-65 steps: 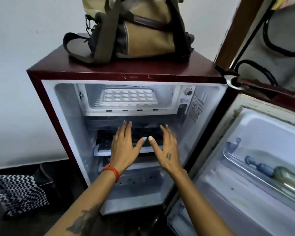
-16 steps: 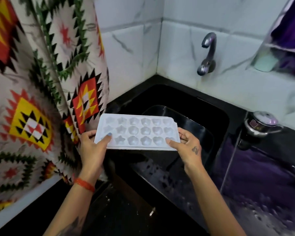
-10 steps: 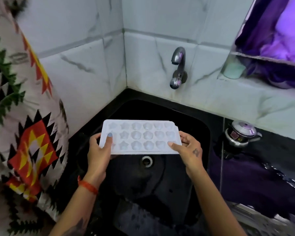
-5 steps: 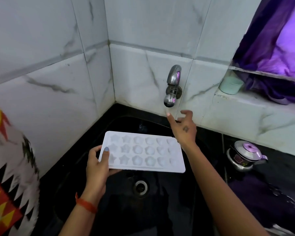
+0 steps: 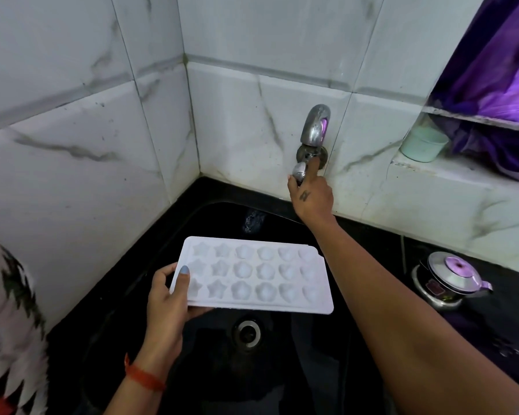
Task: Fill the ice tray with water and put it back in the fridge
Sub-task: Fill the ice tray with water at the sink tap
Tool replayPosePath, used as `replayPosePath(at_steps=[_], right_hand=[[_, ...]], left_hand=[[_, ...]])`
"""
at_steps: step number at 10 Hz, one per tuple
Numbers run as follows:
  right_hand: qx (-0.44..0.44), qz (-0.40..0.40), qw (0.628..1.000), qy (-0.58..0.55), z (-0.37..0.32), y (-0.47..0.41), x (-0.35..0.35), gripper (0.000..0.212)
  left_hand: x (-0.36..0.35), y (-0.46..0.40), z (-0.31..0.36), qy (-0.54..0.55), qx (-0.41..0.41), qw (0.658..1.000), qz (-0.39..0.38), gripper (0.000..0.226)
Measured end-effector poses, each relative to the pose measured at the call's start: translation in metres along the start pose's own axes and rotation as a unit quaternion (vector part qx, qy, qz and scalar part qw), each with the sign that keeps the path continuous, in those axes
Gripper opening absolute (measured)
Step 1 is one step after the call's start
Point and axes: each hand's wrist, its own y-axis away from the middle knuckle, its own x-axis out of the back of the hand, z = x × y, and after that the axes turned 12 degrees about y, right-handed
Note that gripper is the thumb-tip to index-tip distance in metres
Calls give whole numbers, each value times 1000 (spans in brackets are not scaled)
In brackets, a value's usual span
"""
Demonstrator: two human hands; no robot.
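The ice tray [image 5: 253, 275] I hold is plain white, its moulds star and flower shaped. My thumbnail on it is painted pale blue, and an orange-red band [image 5: 144, 377] circles my left wrist. The sink [image 5: 282, 369] and counter [image 5: 507, 310] are glossy black. The wall tiles [image 5: 72, 130] are white with grey marble veins. The tap [image 5: 313, 130] is silver, tinted purple. A mint-green cup [image 5: 423, 143] sits by purple cloth [image 5: 492, 70].

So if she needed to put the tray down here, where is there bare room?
Bare room: the black sink floor around the drain, below the ice tray that the left hand holds. Crowded: the right counter, with the steel pot, and the tap, which the right hand grips.
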Motion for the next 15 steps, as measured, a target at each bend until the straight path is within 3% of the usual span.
replayPosePath(at_steps=[4,9,11,12,14,15], right_hand=[[76,-8,996,46,5,-3,4,49],[87,-49,993,64,7,0,19,38],[87,-72,993,33,17,3,25,52],[33,-98,995,-3,25,24,34,57],[-105,-281,952,-56,59,88,46,60],[-122,-353,912,-170,63,118,56,38]], left_hand=[[4,-1,-2,-4,8,1000,-4,24],[6,2,1,3,11,1000,-1,22],[7,2,2,-5,8,1000,-5,20],[8,1,3,-8,8,1000,-3,21],[9,2,9,-4,4,1000,0,19],[6,4,11,-8,-1,1000,-6,21]])
